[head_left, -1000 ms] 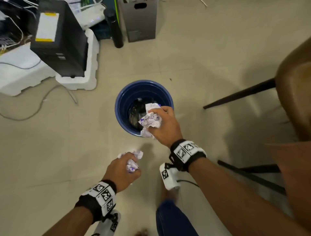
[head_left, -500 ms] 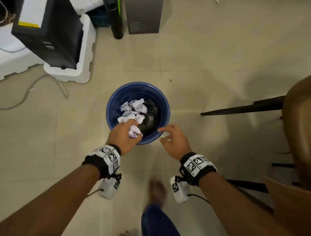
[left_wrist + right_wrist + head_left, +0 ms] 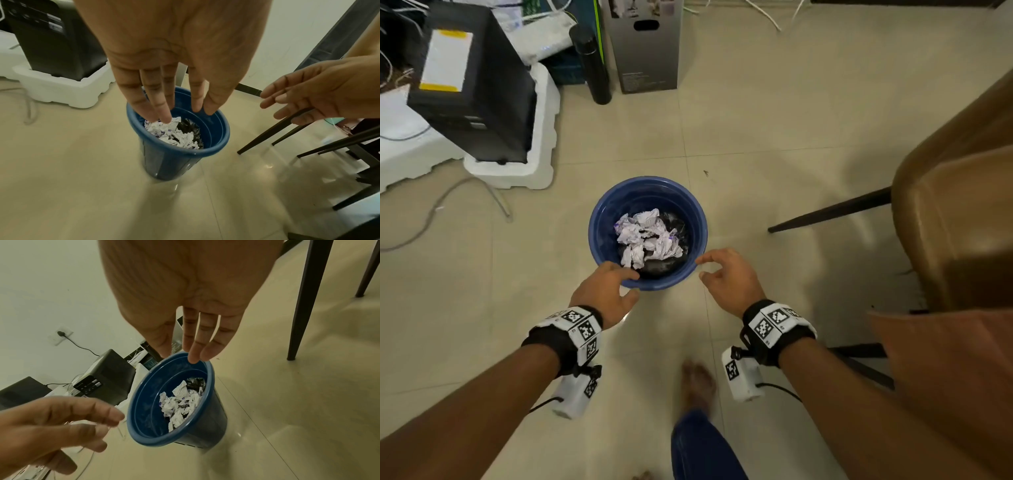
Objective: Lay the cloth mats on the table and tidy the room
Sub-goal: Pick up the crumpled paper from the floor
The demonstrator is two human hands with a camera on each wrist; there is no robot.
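A blue waste bin [image 3: 606, 236] stands on the tiled floor, with crumpled white paper [image 3: 647, 236] lying inside on a black liner. My left hand [image 3: 609, 289] hovers over the bin's near rim, fingers straight and empty. My right hand [image 3: 726, 277] hangs just right of the rim, fingers loosely spread, holding nothing. The left wrist view shows the bin [image 3: 218, 134], the paper [image 3: 174, 134] and my left fingers [image 3: 164, 104] extended above it. From the right wrist view, the bin [image 3: 144, 402] holds the paper [image 3: 180, 404] below my open right fingers [image 3: 197, 340].
A black box [image 3: 476, 102] in white foam [image 3: 541, 147] sits at the back left with cables. A black bottle [image 3: 592, 65] and a grey carton [image 3: 647, 48] stand behind the bin. A brown chair [image 3: 962, 205] with dark legs is on the right. My foot [image 3: 697, 380] is below.
My right hand dropped its crumpled paper into the bin, then my left hand let go of its paper too. Both hands are now empty and drawn back to the near rim.
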